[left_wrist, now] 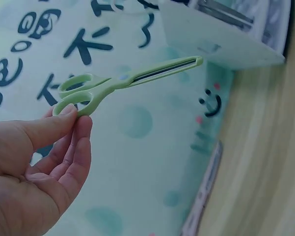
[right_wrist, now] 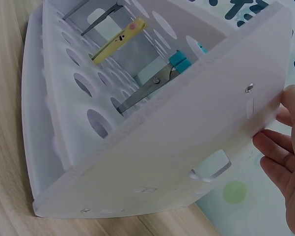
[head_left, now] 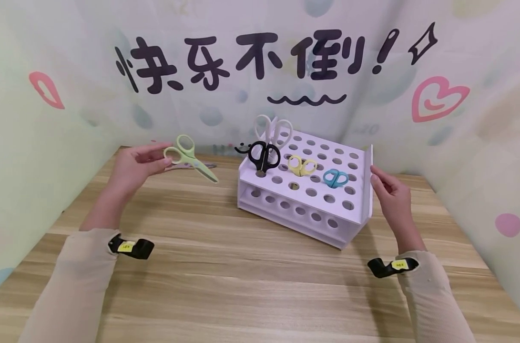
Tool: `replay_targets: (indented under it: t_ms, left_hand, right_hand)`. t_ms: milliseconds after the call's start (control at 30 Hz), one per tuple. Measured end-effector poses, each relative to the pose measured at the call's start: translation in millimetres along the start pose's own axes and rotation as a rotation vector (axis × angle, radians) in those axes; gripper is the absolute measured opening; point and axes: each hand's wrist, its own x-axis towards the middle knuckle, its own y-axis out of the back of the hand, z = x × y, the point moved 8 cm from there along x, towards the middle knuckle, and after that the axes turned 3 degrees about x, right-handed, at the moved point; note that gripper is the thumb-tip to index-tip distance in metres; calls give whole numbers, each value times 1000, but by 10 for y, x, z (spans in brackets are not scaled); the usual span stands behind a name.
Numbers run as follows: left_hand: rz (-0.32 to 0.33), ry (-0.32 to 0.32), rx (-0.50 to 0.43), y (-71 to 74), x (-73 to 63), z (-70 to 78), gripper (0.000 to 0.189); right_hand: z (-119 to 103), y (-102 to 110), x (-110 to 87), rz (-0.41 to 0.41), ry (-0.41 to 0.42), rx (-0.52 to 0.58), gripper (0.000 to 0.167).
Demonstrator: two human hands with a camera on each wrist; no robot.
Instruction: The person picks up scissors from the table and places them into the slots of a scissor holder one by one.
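Observation:
My left hand [head_left: 133, 169] pinches one handle loop of light green scissors [head_left: 191, 157] between thumb and fingers, up off the table. Their covered blades point right, away from the palm, in the left wrist view. At the right, fingertips of my right hand [head_left: 394, 193] touch the side panel of a white rack with rows of round holes [head_left: 302, 199]. White scissors [head_left: 285, 133], black scissors [head_left: 266, 164], yellow scissors [head_left: 301, 167] and teal scissors [head_left: 336, 179] stand in it, handles up.
Another pair of scissors with pinkish handles [left_wrist: 203, 191] lies on the wooden table [head_left: 225, 286], behind the left hand. A printed curtain [head_left: 225, 114] borders the table at the back and sides.

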Motion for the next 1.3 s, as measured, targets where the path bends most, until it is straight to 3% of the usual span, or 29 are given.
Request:
replay_targets:
  t_ms: [333, 667, 967, 1300]
  left_hand:
    - [-21, -84, -9, -133, 31, 537, 36]
    - [-117, -147, -124, -557, 101, 882, 36]
    - [-177, -164, -91, -1019, 174, 1037, 36]
    - [-226, -163, -23, -1432, 213, 1059, 35]
  right_hand:
    - [39, 28, 8, 9, -7, 4, 37]
    - [23, 19, 5, -2, 2, 5, 37]
    - [158, 24, 75, 6, 17, 9, 36]
    - [329, 40, 136, 29, 40, -6, 34]
